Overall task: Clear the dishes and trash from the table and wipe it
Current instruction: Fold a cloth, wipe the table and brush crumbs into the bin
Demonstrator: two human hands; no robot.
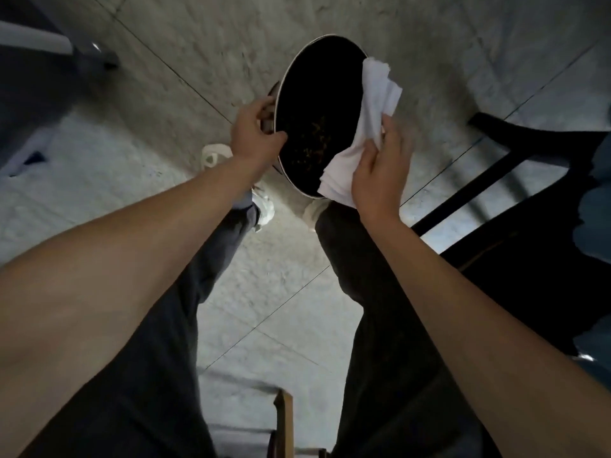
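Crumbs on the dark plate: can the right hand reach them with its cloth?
Probably yes. The right hand pinches the white cloth at the plate rim beside the crumbs; nothing lies between.

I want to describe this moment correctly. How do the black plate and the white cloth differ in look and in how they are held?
The plate is black, stiff and oval with a pale rim; the cloth is white, soft and folded. The left hand holds the plate by its edge, tilted, while the right hand presses the cloth against the plate's other side. The plate carries small crumbs; the cloth looks clean. Both are held above the floor.
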